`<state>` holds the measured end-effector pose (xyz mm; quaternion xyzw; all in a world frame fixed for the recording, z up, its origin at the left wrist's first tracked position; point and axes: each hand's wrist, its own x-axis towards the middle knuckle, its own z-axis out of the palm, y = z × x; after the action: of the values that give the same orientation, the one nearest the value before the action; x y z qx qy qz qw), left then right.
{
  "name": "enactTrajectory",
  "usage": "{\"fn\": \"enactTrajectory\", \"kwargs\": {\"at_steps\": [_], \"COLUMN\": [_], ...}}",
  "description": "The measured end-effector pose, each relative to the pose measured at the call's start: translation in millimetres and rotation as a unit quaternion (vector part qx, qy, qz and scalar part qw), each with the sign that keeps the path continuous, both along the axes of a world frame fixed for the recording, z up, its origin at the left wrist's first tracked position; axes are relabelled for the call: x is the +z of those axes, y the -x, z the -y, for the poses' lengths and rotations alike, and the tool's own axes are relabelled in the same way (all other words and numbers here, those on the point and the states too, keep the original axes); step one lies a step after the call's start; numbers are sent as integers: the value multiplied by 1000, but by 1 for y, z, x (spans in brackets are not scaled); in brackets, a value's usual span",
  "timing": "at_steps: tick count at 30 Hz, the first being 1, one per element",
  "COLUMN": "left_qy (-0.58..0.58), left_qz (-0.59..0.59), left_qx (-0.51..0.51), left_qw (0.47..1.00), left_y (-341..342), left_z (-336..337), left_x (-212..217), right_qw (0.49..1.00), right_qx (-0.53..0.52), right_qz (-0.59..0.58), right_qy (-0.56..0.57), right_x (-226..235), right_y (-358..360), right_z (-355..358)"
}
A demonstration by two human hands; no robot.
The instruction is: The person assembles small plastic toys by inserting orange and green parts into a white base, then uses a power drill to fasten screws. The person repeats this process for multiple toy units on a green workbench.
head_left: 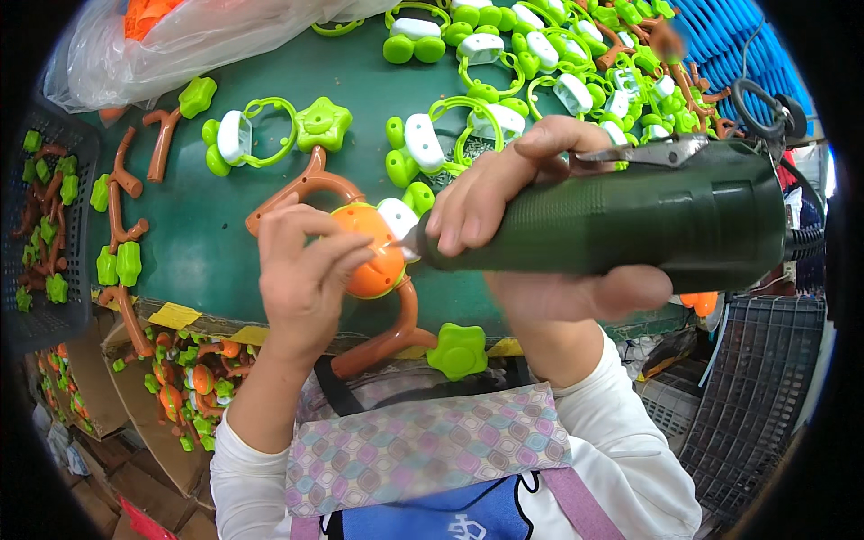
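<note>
My left hand point(301, 279) pinches at an orange round toy part point(385, 261) with screw holes, near the front edge of the table. My right hand point(481, 202) is wrapped around a dark green electric screwdriver point(612, 220), lying nearly level, its tip meeting the orange part's right side. Brown branch pieces point(403, 328) stick out from the orange part, above and below. A green star-shaped piece point(459, 351) ends the lower branch, another green star point(324, 124) the upper one. A white-and-green piece point(398, 216) sits against the orange part, partly hidden behind the screwdriver.
Green rings with white blocks point(421, 142) lie across the green table point(351, 81), heaped at far right. Brown branches point(117, 202) line the left side. A dark crate point(76, 310) of branches stands at left, a box of finished-looking toys point(193, 387) below. Black crates point(756, 378) stand at right.
</note>
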<state>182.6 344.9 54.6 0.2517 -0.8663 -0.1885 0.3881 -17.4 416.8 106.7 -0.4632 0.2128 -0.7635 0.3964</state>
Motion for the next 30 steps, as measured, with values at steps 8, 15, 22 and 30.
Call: {"fn": "enactTrajectory", "kwargs": {"at_steps": [8,15,22,30], "left_qy": [-196,-202,-191,-201], "left_qz": [-68,-85,-79,-85], "left_qx": [-33,-37,-22,-23], "left_qw": [978,975,978,976], "left_y": [-1,2,6,7], "left_z": [3,5,4,3], "left_x": [-14,-18,-17,-18], "right_qw": [988,991,983,986], "right_qx": [-54,64,-23,56], "right_qz": [-84,-95,-86,-84], "right_qy": [-120,-75,-161,-131], "right_x": [-9,-29,-11,-29], "right_y": [-5,-6,-14,-5], "right_z": [15,39,27,32]}}
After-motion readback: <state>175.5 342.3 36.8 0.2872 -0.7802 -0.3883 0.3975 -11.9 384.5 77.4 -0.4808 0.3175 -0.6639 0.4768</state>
